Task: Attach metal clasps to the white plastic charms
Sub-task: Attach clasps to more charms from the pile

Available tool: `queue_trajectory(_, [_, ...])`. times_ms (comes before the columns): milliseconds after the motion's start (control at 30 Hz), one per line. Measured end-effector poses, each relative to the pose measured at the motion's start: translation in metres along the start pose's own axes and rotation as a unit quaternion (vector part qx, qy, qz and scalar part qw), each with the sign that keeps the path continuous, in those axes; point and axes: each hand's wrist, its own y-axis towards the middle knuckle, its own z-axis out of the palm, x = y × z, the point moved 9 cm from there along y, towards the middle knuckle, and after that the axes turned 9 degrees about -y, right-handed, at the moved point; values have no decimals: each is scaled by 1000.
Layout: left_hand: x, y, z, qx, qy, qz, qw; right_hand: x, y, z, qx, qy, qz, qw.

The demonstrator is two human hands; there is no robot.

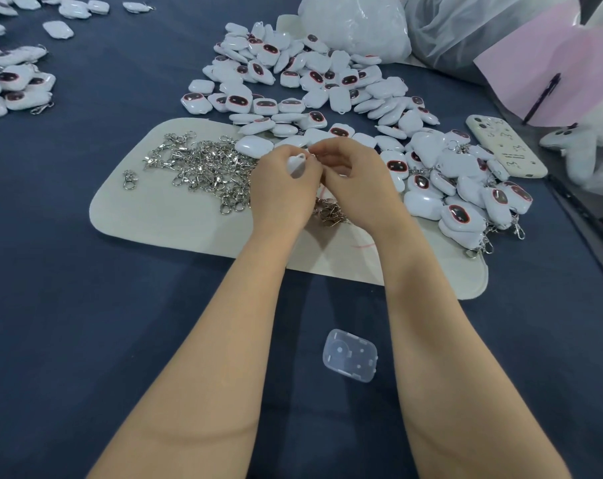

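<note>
My left hand (282,188) grips a white plastic charm (295,164) with its small loop turned up. My right hand (353,178) meets it from the right, fingertips pinched at that loop on something small and metallic, probably a clasp; most of it is hidden. Both hands hover over a cream felt mat (161,209). A heap of silver metal clasps (203,167) lies on the mat to the left. A large pile of white charms with dark red-rimmed faces (310,81) spreads behind the hands. Charms with clasps attached (472,202) are heaped at the right.
A clear plastic case (350,355) lies on the dark blue cloth between my forearms. A phone in a white case (505,145) sits at the right. Plastic bags (362,22) and pink paper (552,63) stand at the back right. More finished charms (13,84) lie at the far left.
</note>
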Motion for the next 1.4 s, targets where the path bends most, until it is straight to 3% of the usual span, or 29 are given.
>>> queue_trajectory(267, [4,1,-1,-5,-7,-22,1000,3,-1,-5,-27,-32,-10,999])
queue_trajectory(600, [5,2,-2,-6,-43,-42,998,1,-1,-7,-35,10,20,999])
queue_trajectory(1000, [1,0,5,27,-62,-19,998,-7,-3,-17,-85,30,62,994])
queue_trajectory(1167, [4,0,4,13,-36,-31,999,-5,-1,-17,-84,29,38,995])
queue_trajectory(1400, [3,0,-1,2,-2,-21,1000,5,-2,-14,-91,-58,-19,994])
